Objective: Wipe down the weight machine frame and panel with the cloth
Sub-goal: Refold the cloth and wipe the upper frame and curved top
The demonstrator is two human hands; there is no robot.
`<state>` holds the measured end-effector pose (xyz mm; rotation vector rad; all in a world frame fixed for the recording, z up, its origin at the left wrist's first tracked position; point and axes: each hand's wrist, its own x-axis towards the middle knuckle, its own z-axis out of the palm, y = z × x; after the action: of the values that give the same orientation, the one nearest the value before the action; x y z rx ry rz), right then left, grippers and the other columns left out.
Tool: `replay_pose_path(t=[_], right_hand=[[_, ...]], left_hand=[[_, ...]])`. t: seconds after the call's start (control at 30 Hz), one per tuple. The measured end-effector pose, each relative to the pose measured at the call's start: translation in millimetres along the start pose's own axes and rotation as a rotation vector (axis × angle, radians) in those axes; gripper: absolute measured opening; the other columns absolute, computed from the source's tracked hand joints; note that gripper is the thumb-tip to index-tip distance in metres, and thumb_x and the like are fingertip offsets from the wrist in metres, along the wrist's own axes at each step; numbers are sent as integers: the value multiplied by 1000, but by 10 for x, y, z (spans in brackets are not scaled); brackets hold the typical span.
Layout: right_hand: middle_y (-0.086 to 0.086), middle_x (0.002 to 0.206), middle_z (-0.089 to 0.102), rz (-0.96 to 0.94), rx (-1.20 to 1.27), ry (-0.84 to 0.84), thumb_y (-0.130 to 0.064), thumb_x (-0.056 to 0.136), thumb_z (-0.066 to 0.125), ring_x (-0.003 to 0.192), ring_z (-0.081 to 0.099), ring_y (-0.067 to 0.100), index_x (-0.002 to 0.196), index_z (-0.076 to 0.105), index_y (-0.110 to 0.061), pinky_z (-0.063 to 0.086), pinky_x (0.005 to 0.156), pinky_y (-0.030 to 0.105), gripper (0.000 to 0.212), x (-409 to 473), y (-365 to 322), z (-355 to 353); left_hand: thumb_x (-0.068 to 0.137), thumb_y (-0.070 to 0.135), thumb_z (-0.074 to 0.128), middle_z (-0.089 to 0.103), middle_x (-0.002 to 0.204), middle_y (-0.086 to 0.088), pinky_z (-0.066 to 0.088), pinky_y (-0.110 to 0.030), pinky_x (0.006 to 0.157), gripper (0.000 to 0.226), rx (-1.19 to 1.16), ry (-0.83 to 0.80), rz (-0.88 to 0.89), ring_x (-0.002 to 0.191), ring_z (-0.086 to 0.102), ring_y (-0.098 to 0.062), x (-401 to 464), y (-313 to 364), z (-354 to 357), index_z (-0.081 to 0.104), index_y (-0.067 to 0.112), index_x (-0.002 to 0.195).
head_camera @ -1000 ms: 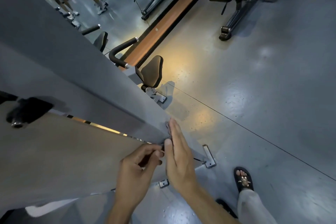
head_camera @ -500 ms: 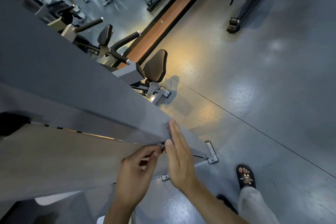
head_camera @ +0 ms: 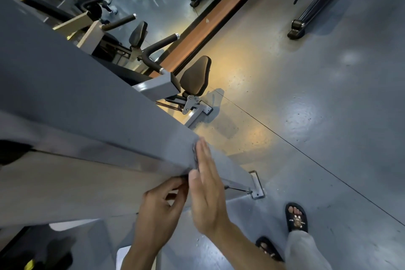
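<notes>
The right hand (head_camera: 205, 190) lies flat, fingers straight and together, against the grey side face of the weight machine frame (head_camera: 92, 103), at its lower corner edge. A thin dark strip shows between the fingers and the metal just above the thumb; this is probably the cloth (head_camera: 194, 154), pressed under the palm, though too little shows to be certain. The flat hand suits spreading pressure for a wipe along the face.

The left hand (head_camera: 162, 206), just beside the right, has fingers curled, thumb and forefinger pinching at the frame's edge. What they pinch cannot be told; it may be a cloth corner, held to stop slippage.

The paler panel (head_camera: 65, 188) runs away left of the left hand.

Writing: the sandal (head_camera: 296, 219) right of the hands carries a printed motif and small lettering, illegible. No brand marks are visible on the frame.
</notes>
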<state>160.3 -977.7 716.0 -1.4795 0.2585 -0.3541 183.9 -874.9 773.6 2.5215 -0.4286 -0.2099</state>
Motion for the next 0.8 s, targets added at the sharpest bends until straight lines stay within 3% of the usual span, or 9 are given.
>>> replay_pose_path(t=[0.13, 0.2, 0.27, 0.37, 0.47, 0.57, 0.67, 0.73, 0.8], right_hand=[[0, 171, 18, -173, 33, -7, -29, 106, 29, 157, 16, 18, 160, 22, -7, 18, 127, 36, 59, 27, -84, 18], [-11, 170, 15, -83, 22, -52, -32, 108, 28, 157, 14, 11, 161, 18, -20, 18, 127, 36, 56, 36, 225, -90], [-24, 168, 11, 111, 4, -86, -49, 106, 23, 155, 11, 0, 158, 12, -38, 18, 128, 41, 54, 35, 523, -195], [-25, 165, 10, 274, 24, -112, -66, 98, 21, 151, 8, -11, 149, 9, -51, 17, 128, 41, 55, 71, 582, -253], [-20, 169, 7, 129, 43, -130, -68, 100, 16, 154, 4, -6, 157, 10, -39, 9, 129, 33, 65, 212, 105, -166], [-12, 171, 6, -80, 42, -149, -69, 101, 8, 157, 4, 4, 163, 12, -19, 7, 128, 28, 80, 377, -379, -52], [-12, 171, 7, -163, 84, -184, -61, 105, 11, 158, 6, 9, 163, 12, -16, 11, 128, 33, 74, 458, -259, -71], [-19, 170, 6, -57, 95, -200, -55, 107, 17, 156, 6, 3, 162, 12, -22, 10, 128, 31, 65, 431, 95, -164], [-22, 168, 6, 171, 62, -219, -53, 105, 21, 153, 4, -7, 161, 11, -32, 9, 129, 35, 60, 380, 459, -266]], left_hand=[[92, 1, 68, 71, 83, 28, 53, -13, 69, 37, 26, 15, -5, 75, 66, 9, 1, 17, -9, 73, 37, 92], [94, 5, 68, 74, 92, 25, 57, -21, 74, 30, 30, 30, -14, 82, 70, 2, 0, 2, 15, 75, 34, 95], [95, 10, 68, 74, 95, 24, 58, -28, 76, 27, 33, 45, -49, 86, 71, -2, -5, 17, 29, 76, 35, 94], [96, 14, 68, 74, 97, 24, 59, -33, 78, 25, 14, 47, -90, 88, 71, -3, -24, 16, 40, 76, 37, 94], [95, 8, 68, 74, 95, 25, 59, -29, 76, 32, 10, 40, -79, 87, 71, -1, -13, 68, 31, 75, 39, 95], [84, -13, 68, 68, 75, 33, 46, -6, 64, 58, 22, 45, -59, 69, 63, 12, -12, 138, 7, 66, 45, 80], [87, -9, 68, 73, 82, 27, 54, -16, 69, 51, 20, 55, -56, 76, 68, 6, -4, 92, 23, 71, 42, 85], [93, -1, 67, 75, 93, 22, 57, -23, 76, 38, 1, 65, -79, 86, 72, -2, -11, 51, 48, 76, 36, 92], [94, 4, 68, 76, 96, 22, 56, -22, 78, 32, -22, 81, -114, 90, 72, -5, -14, 59, 67, 78, 34, 93]])
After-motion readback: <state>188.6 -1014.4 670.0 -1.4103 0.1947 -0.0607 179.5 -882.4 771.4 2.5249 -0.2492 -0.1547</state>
